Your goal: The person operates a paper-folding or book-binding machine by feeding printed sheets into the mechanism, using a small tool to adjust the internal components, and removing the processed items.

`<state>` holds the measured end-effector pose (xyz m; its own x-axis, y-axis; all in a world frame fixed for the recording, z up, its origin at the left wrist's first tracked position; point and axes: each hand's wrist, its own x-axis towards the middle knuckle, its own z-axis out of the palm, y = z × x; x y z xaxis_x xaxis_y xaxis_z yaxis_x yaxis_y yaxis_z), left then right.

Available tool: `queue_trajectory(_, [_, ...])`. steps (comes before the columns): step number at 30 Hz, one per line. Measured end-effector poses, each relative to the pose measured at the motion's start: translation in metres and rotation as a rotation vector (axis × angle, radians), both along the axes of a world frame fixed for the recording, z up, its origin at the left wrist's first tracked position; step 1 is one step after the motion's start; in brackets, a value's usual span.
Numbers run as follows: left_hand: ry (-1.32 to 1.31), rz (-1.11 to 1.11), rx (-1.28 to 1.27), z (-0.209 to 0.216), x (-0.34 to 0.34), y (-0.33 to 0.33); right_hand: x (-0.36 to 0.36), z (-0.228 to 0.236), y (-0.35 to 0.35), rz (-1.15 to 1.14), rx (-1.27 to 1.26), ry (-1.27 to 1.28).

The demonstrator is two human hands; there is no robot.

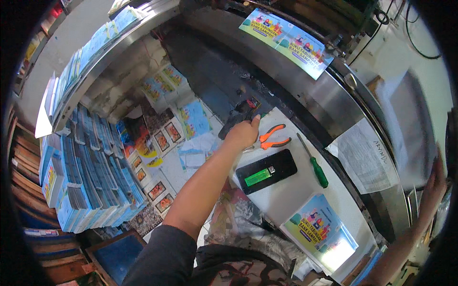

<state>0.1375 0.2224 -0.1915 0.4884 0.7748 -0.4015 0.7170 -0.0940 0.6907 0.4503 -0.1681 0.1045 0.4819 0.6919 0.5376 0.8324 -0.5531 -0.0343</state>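
Observation:
My left hand (244,134) reaches to the far left corner of a white tabletop (281,128). Its fingers curl over something dark there, and I cannot make out what they grip. Just right of it lie orange-handled pliers (274,138). Closer to me are a black phone (253,167) with a green lighter (259,177) on top, and a green screwdriver (315,164). Out at the right edge, my right hand (436,174) holds a pale sheet of paper (405,124), smeared by motion; its fingertips show only in part.
A pile of colourful printed booklets (322,229) sits at the table's near end. Printed sheets (286,43) rest on the metal machine edge, beside a handwritten paper (365,155). Tall stacks of blue booklets (90,176) stand at left, and a metal rail (105,52) curves above them.

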Motion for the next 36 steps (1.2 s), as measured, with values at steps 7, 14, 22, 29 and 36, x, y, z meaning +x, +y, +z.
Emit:
queue_trajectory(7, [0.025,0.069,0.034,-0.001,-0.010,-0.002,0.015,-0.113,0.110,0.068,-0.264,-0.480])
queue_trajectory(14, [0.036,0.043,0.044,-0.006,-0.010,0.000,-0.036,-0.154,0.070,-0.046,-0.431,0.125])
queue_trajectory(22, [0.094,0.037,0.096,0.021,-0.002,-0.005,-0.022,-0.131,0.133,-0.029,-0.462,-0.250])
queue_trajectory(29, [0.025,0.141,0.067,0.008,-0.013,-0.004,0.029,-0.086,0.131,0.068,-0.391,0.007])
queue_trajectory(36, [0.020,0.114,0.096,0.013,-0.008,-0.006,0.088,0.010,0.124,0.027,0.262,-0.505])
